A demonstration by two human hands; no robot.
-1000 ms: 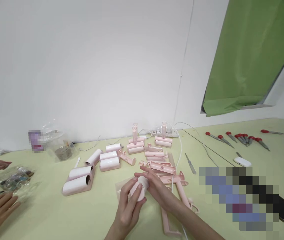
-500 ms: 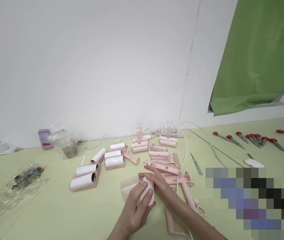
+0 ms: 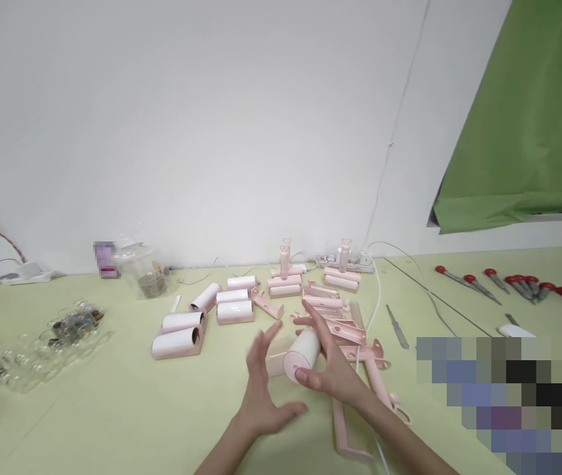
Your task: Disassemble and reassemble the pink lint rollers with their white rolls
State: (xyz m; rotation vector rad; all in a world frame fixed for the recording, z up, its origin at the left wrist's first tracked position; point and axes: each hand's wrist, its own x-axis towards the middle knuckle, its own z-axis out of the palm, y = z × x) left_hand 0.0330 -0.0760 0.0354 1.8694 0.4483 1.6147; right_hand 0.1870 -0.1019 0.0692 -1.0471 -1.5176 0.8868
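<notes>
Pinching a white roll [image 3: 307,348] away from the back edge of the desk [image 3: 172,409], the right hand [image 3: 331,366] is probably steadying it best by thumb; the left hand [image 3: 262,396] is hovering, fingers spread.

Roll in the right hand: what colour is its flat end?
Flat end: pale pink, best seen in the head view.

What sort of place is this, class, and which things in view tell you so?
Probably a small workshop: several similar white rolls, a cluster of pink parts and a group of red-ended tools lie spread over one table.
</notes>
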